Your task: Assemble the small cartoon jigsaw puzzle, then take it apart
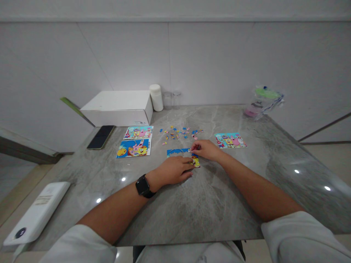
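Observation:
A partly assembled jigsaw puzzle (pixel 175 151) lies on the grey marbled table (pixel 186 212), with a blue top edge and yellow pieces at its right. My left hand (pixel 177 170), with a black watch at the wrist, lies over the puzzle's lower part, fingers spread and touching the yellow pieces. At the puzzle's upper right corner, my right hand (pixel 202 149) pinches a small puzzle piece (pixel 192 149), mostly hidden by the fingertips. Loose puzzle pieces (pixel 178 133) are scattered behind the puzzle.
Two cartoon picture cards (pixel 134 148) lie at the left and another (pixel 230 140) at the right. A phone (pixel 101 137), white box (pixel 117 106), white bottle (pixel 156 98) and clear jars (pixel 172 100) stand farther out. A plastic bag (pixel 263 102) is back right; a white device (pixel 38 212) lies front left.

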### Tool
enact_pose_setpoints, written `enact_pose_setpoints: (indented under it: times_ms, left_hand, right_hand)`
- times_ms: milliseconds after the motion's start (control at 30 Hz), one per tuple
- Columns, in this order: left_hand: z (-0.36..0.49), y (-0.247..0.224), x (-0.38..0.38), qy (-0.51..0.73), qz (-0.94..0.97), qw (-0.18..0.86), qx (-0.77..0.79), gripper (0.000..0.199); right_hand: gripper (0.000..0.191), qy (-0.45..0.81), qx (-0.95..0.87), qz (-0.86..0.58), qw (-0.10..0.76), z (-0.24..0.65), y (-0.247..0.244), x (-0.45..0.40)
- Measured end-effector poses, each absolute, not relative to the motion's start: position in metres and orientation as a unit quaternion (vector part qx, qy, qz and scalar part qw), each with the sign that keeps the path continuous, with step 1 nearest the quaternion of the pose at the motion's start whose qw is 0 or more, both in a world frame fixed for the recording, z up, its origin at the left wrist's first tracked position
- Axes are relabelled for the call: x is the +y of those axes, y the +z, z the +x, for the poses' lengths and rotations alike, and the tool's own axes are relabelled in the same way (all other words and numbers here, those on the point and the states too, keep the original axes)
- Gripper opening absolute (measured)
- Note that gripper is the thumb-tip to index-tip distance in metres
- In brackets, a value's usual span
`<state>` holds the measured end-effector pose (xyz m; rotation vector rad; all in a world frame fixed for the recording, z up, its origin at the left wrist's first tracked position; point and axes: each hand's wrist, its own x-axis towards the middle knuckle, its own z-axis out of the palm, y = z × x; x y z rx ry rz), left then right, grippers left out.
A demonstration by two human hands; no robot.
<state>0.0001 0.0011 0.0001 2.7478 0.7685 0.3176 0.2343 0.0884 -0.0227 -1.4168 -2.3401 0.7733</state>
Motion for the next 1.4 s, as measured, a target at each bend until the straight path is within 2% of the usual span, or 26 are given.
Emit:
enact_pose_setpoints:
  times_ms: [267, 500, 867, 1167, 1400]
  left_hand:
    - [0.0, 0.002, 0.0, 0.109, 0.946, 0.146, 0.267, 0.036]
    - [0.0, 0.0, 0.0, 0.106, 0.945, 0.143, 0.273, 0.037]
    - [0.001, 0.001, 0.001, 0.1, 0.944, 0.154, 0.275, 0.036]
    - [0.0, 0.001, 0.002, 0.108, 0.935, 0.174, 0.288, 0.024]
    - [-0.003, 0.002, 0.004, 0.131, 0.939, 0.158, 0.277, 0.027]
  right_hand:
    - [0.007, 0.223, -0.828, -0.498, 0.132, 0.233, -0.019, 0.086]
    - [0.007, 0.184, -0.82, -0.518, 0.156, 0.242, 0.002, 0.088]
    - [0.011, 0.202, -0.865, -0.449, 0.098, 0.237, -0.016, 0.087]
    - [0.012, 0.188, -0.868, -0.449, 0.096, 0.237, -0.017, 0.086]
    - [0.014, 0.185, -0.876, -0.434, 0.104, 0.236, -0.014, 0.083]
